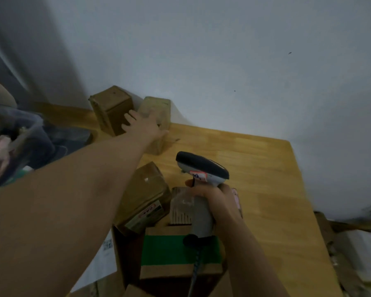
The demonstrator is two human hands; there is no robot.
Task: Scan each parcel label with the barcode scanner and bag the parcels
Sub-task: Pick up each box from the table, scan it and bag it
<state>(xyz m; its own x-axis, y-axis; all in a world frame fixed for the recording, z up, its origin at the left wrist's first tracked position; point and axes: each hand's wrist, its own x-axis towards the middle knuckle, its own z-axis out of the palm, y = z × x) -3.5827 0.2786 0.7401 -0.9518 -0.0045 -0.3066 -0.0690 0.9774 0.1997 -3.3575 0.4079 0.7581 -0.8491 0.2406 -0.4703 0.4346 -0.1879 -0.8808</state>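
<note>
**A:** Entry one, position?

**B:** Pale brown cardboard parcel (156,107), standing at the far edge of the light wooden bench (255,168), against the grey wall (223,61). It lies directly under the fingers (130,115) of the left hand (146,127). They are straight and spread wide across its face, not curled round it.

**A:** Adjacent stock?

**B:** Darker brown cardboard parcel (111,108), just left of those fingers, one corner turned this way.

**A:** Entry two?

**B:** Grey and black handheld barcode scanner (201,168) with a red-and-white sticker on its side. The right hand (214,198) holds it, fingers wrapped round the handle. A labelled brown parcel (144,196) lies just left of them, a green-taped carton (180,251) nearer in.

**A:** Arms?

**B:** Left arm stretched fully forward. Right arm bent, held close.
</note>
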